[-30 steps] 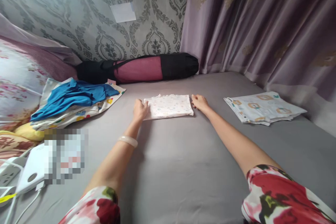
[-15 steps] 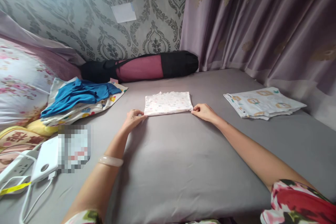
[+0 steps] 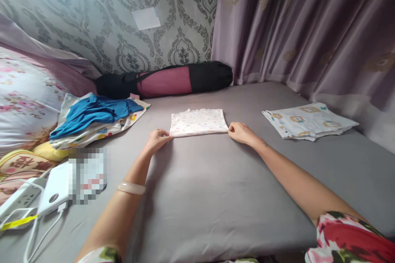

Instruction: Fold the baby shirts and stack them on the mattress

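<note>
A white cloth with small pastel prints (image 3: 199, 122), folded into a rectangle, lies on the grey bed sheet (image 3: 210, 189) in front of me. Its near edge is a straight fold; the far edge is slightly ruffled. My left hand (image 3: 158, 139) pinches the near left corner between thumb and fingers. At the near right corner, my right hand (image 3: 242, 132) is closed on the fabric and draws that corner out a little to the side. Whether it is a garment or a plain cloth I cannot tell.
Right of the cloth lies a folded white printed fabric (image 3: 310, 121). Blue clothing (image 3: 95, 113) rests on patterned fabric at left. Nearer are a white power bank (image 3: 54, 187), cables and a power strip (image 3: 24, 199). A black and pink long bag (image 3: 166, 80) lies along the wall.
My right hand has moved slightly to the right, stretching the near right corner outward. My left hand keeps its hold at the left corner.
</note>
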Demonstrator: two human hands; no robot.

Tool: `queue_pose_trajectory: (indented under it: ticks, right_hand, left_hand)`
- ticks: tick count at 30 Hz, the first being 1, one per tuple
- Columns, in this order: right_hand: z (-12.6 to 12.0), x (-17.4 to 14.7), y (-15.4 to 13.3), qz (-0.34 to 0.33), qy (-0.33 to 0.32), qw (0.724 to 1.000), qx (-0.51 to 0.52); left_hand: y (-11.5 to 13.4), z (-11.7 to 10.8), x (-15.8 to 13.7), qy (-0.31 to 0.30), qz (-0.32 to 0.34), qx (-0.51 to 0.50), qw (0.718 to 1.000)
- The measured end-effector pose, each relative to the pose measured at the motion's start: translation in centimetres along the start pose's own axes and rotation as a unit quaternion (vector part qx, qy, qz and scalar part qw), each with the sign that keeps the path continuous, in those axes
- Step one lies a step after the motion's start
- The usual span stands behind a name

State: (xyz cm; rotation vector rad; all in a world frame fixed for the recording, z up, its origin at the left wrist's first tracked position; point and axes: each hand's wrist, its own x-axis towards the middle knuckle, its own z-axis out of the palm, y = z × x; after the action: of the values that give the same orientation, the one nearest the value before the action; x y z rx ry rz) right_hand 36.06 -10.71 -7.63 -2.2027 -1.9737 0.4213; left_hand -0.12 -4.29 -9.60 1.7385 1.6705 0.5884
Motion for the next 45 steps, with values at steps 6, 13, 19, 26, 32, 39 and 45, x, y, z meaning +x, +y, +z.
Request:
queue_pose_trajectory:
  ticks: [6,13,19,26,32,39,45]
  right_hand:
    - [-2.4,1.8,-1.2,0.039,-0.034,0.997,-0.061]
    - [1.7,5.7,-9.1,-0.158,0.059,0.984,-0.049]
    - [5.4,7.5,-11.5,-0.163,0.049,0.984,-0.051]
    - [6.4,7.6,-10.9,-0.158,0.053,0.985,-0.045]
    - [6.5,7.5,-10.9,-0.153,0.064,0.986,-0.037]
    - [7.1,7.7,-10.4,-0.077,0.125,0.989,-0.036]
    - [6.6,7.7,-8.9,-0.019,0.116,0.992,-0.036]
  left_hand:
    - [1.6,0.4,1.4,0.095,0.018,0.070,0.993]
    - [6.7,6.4,3.8,0.078,0.168,0.209,0.960]
    - [8.1,8.6,4.5,0.060,0.194,0.308,0.930]
    - [6.6,9.2,4.9,0.036,0.168,0.311,0.935]
    - [6.7,9.2,4.9,0.040,0.144,0.303,0.941]
    - [6.3,9.3,4.6,0.102,0.113,0.304,0.941]
    - [6.1,9.6,4.6,0.139,0.092,0.292,0.942]
